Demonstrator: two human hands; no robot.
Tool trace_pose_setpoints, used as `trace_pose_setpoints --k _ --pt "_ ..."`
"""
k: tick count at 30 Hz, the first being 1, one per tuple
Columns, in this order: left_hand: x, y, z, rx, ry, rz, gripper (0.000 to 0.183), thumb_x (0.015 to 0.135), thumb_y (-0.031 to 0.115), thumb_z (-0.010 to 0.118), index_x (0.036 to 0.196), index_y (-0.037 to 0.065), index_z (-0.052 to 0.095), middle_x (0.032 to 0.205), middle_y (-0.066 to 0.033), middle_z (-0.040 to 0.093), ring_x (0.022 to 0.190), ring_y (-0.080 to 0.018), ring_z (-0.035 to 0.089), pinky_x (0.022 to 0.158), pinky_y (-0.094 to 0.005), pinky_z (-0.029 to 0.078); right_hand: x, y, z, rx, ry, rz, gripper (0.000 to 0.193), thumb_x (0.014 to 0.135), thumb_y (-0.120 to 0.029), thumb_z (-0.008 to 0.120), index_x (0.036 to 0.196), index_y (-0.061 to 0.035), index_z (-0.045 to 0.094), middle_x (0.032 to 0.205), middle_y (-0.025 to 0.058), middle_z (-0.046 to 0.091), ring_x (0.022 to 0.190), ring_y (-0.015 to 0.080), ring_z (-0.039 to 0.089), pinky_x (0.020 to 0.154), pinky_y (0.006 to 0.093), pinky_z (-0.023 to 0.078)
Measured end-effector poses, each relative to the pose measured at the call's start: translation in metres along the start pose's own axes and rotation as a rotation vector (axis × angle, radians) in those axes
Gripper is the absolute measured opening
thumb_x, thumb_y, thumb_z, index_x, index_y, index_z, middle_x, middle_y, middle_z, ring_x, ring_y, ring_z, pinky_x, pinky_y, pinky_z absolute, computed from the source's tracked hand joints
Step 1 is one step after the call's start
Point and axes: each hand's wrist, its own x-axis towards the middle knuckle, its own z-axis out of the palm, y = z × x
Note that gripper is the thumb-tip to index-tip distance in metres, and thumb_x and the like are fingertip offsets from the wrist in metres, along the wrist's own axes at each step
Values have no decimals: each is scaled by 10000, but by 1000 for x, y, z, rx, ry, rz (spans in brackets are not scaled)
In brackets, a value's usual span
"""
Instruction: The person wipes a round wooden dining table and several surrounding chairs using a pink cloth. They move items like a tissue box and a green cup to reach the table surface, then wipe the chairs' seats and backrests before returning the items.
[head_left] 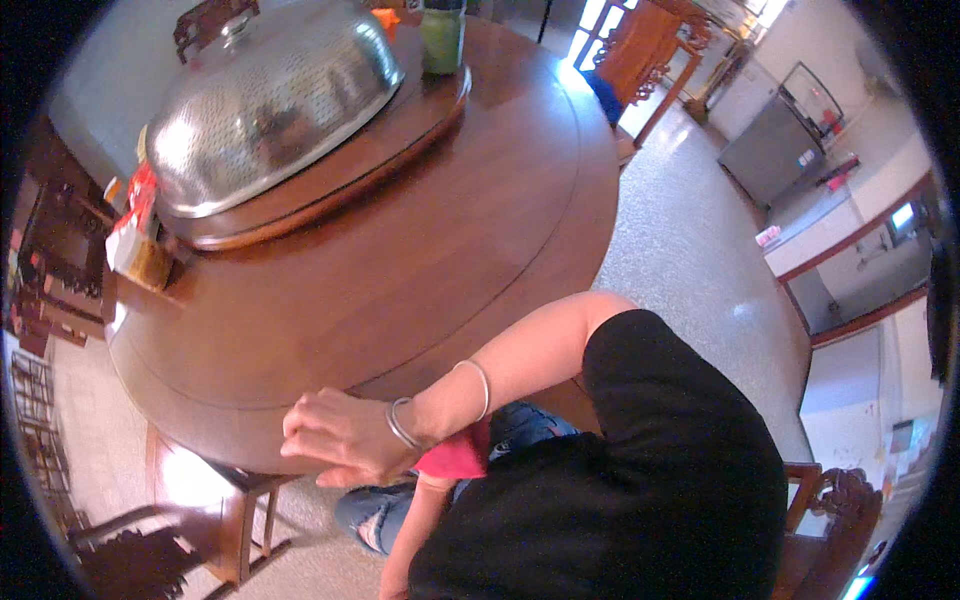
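My right arm, in a black short sleeve, reaches across in front of my body. My right hand [345,440] is over the near edge of the round wooden table [450,250]. Its fingers are loosely bent, the thumb stands apart, and nothing shows in it. Two silver bangles [402,424] circle that wrist and forearm. My left forearm [415,535] rises from the lower edge beneath the right one. Bright pink fabric [455,456] covers its end, just under the right wrist. My left hand and its fingers are hidden there.
A perforated metal dome cover [275,105] sits on the raised wooden turntable [330,190]. Beside it stands a green container [442,40]. A tissue-like pack [140,255] lies at the table's left. Wooden chairs [225,510] surround the table; a grey cabinet [775,145] stands at the far right.
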Motion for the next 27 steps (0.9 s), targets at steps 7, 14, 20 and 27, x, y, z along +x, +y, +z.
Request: trace_pose_setpoints --k 7,14,20,27 --pt "-8 -1 3 -420 -19 101 442 855 360 612 1226 129 548 1244 -147 557 1111 -313 532 928 -413 435 3 -6 -16 32 13 -120 431 749 -189 702 1105 -38 511 1096 148 442 993 339 476 812 440 403" --pt "-62 -1 -94 -668 198 -260 452 760 274 752 1142 99 584 1144 -197 579 1004 -335 602 866 -440 487 -6 -29 -77 91 -229 -175 429 761 -242 711 1089 -40 523 1109 153 450 997 342 493 813 466 427" --pt "-82 7 -126 -286 966 7 517 753 260 754 1197 130 522 1207 -198 488 1091 -370 542 912 -505 457 -32 -49 -74 328 -189 -58 904 707 -410 785 1444 -133 341 1434 272 267 1272 448 353 1031 517 326" --pt "4 56 -171 -965 452 -2 626 901 372 558 1419 95 340 1421 -204 328 1299 -342 374 1065 -455 323 -46 -53 -96 288 553 144 744 708 -263 808 1334 -72 454 1379 258 376 1239 421 427 1019 508 368"
